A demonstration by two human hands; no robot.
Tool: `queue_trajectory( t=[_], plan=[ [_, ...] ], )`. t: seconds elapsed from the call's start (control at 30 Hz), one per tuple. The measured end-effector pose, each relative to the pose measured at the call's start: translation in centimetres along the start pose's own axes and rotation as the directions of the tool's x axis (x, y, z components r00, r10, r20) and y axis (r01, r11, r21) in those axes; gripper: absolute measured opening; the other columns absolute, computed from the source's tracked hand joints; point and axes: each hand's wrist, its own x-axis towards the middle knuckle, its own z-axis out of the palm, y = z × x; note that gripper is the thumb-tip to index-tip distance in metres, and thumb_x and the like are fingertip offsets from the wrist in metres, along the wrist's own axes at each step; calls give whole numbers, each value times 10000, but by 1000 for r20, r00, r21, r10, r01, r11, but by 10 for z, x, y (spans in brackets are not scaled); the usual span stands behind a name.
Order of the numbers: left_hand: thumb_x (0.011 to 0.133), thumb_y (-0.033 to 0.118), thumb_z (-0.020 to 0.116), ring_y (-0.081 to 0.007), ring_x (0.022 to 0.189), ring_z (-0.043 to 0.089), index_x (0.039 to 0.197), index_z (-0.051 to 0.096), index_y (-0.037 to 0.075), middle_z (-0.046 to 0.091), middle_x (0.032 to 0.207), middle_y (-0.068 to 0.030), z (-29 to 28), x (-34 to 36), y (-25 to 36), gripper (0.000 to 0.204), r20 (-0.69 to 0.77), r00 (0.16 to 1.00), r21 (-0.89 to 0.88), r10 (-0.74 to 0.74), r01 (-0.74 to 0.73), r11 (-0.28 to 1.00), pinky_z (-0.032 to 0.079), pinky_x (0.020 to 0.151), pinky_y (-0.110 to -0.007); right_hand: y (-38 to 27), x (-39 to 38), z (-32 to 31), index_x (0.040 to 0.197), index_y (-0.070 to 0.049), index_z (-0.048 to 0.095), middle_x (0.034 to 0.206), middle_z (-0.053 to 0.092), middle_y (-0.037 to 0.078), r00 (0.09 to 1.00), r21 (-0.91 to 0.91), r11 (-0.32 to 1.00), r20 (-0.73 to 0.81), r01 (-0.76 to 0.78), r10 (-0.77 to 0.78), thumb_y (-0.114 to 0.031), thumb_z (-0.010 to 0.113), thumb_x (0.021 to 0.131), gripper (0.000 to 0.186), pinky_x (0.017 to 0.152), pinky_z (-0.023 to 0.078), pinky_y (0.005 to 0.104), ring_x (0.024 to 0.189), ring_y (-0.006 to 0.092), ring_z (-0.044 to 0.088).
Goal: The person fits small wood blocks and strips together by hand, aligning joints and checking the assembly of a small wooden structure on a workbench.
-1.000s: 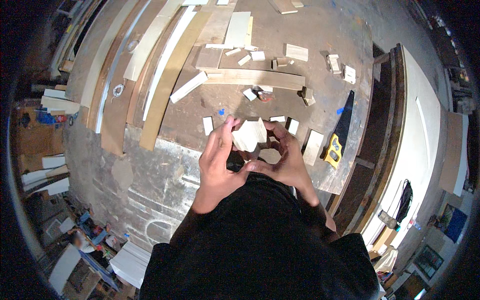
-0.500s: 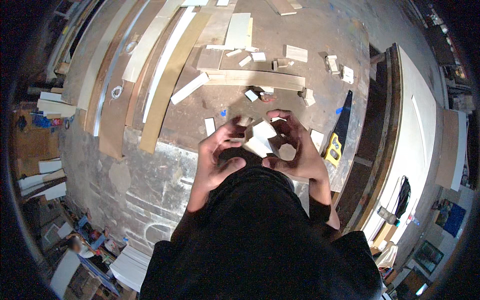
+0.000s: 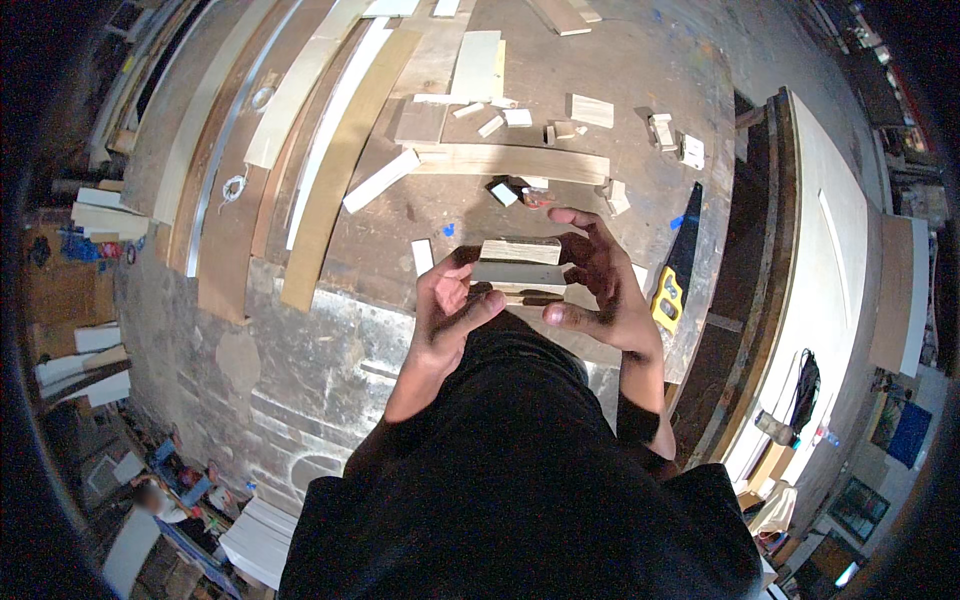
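Held a grooved wooden piece (image 3: 522, 272) above the counter (image 3: 400, 225), pinched at one end by the left grip (image 3: 443, 312), at the other by the right grip (image 3: 618, 308), left of the yellow-handled saw (image 3: 668, 298).

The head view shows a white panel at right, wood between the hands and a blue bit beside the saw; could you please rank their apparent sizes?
1. White panel, largest
2. Wood
3. Blue bit, smallest

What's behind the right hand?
Past the edge of the right hand, a sliver of pale wood shows on the table. Its remainder, and anything else behind the hand, is covered.
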Motion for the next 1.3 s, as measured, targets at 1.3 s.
queue_trajectory(
  t=[1.3],
  plan=[
    [859, 210, 783, -238, 1130, 604, 1279, 512, -56, 614, 1230, -160, 7, -2, -2, 566, 98, 990, 77, 99, -107, 991, 443, 1027, -381, 2, -20, 18, 1347, -4, 501, 1131, 645, 71, 937, 90, 963, -270, 255, -223, -256, 989, 615, 915, 827, 518, 306, 1034, 154, 624]
  ],
)
